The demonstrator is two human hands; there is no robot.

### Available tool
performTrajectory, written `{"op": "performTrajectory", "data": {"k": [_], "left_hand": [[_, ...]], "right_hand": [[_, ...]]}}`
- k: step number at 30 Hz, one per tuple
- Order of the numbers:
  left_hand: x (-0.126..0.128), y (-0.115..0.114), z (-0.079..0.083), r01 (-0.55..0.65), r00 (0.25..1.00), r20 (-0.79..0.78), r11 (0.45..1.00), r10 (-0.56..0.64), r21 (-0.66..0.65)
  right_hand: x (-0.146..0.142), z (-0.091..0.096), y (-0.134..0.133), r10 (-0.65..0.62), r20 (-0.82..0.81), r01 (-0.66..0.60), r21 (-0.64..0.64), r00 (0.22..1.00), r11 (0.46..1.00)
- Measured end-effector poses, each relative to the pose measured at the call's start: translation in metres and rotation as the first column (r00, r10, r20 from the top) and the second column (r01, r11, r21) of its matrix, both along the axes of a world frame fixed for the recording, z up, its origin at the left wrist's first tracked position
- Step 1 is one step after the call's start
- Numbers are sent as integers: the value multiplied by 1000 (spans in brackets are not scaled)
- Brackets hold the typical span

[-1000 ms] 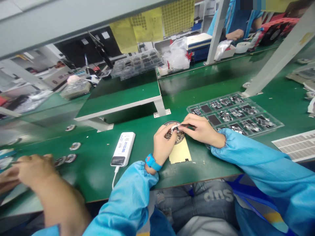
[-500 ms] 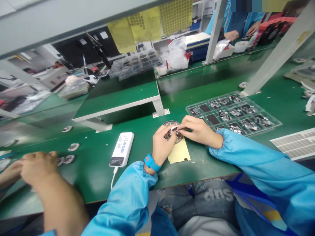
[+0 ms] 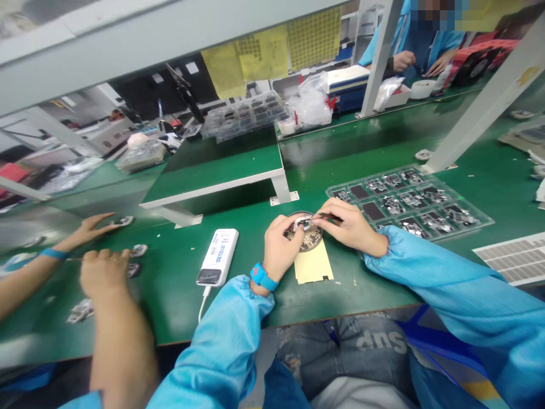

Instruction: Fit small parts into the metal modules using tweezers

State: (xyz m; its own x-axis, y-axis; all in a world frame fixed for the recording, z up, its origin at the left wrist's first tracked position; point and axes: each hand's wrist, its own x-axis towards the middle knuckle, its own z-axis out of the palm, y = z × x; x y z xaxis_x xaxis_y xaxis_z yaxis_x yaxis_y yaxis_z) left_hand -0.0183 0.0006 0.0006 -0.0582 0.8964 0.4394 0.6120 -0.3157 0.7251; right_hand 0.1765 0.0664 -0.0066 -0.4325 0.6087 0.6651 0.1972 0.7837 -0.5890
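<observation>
Left hand (image 3: 281, 241): narrowed to a pinch on a small white-and-dark part (image 3: 303, 221).
Right hand (image 3: 349, 223): closed on a slim dark tool (image 3: 329, 217), perhaps tweezers; the fingers hide much of it.
Part's place: between both hands' fingertips, over the round dish (image 3: 314, 243) of loose bits.
Slip risk: a loosened left pinch could drop it among those bits; a skidding tool could scratch it.
Snag risk: the power bank cable (image 3: 203, 304) lies beside the left sleeve (image 3: 219, 341); a sweeping arm could drag it.
</observation>
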Motion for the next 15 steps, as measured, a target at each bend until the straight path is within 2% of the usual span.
{"op": "performTrajectory", "data": {"k": [3,10,15], "left_hand": [[5,-4,0,43,999,-31,999,-43,19],[3,-5,-4,38,997,-72,998,-35,43],[3,-7,-5,34,992,-125,997,-26,64]], "right_hand": [[0,-1,-2,44,-7,-44,18,999,999],[-2,-7,-4,98,11,-99,24,995,995],[1,-4,-6,127,110,-129,12,986,992]]}}
